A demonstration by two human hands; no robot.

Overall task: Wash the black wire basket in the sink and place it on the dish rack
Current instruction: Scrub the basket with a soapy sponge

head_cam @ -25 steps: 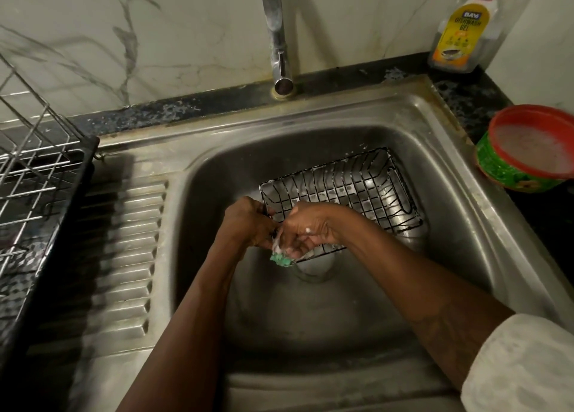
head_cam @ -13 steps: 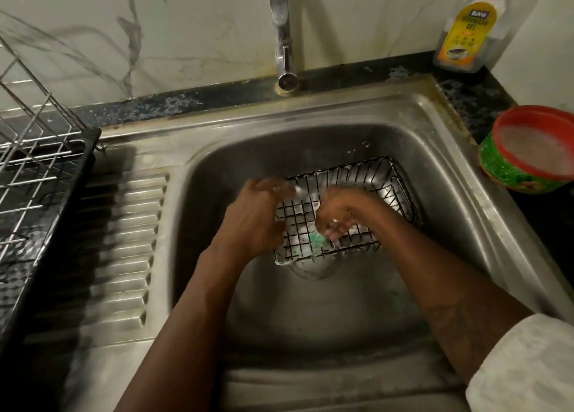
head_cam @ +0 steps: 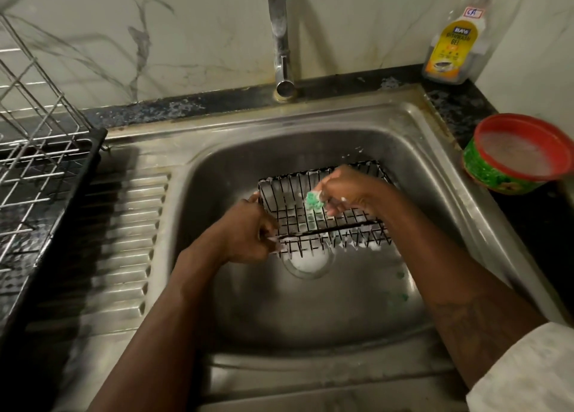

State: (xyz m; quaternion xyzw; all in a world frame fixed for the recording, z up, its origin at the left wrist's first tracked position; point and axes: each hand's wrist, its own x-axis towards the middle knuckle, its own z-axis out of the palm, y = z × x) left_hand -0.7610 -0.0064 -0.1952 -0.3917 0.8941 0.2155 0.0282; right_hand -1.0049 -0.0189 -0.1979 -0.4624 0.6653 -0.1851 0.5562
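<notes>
Left hand (head_cam: 248, 229) curled round basket (head_cam: 289, 191) left end | right hand (head_cam: 351, 191) pinching green scrubber (head_cam: 313, 201) against basket wires | basket inside sink (head_cam: 435, 175), over drain (head_cam: 307, 264), foamy | tip: brace firmly, scrub along each wire, flip, then rinse | rack (head_cam: 40, 156) left of sink, basket not yet there

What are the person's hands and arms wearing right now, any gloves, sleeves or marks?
No gloves: the left hand and right hand are bare, with no ring or watch visible. The left forearm shows no sleeve in frame. The right arm has a pale, textured sleeve ending near the elbow, and a faint dark marking on the forearm.
</notes>
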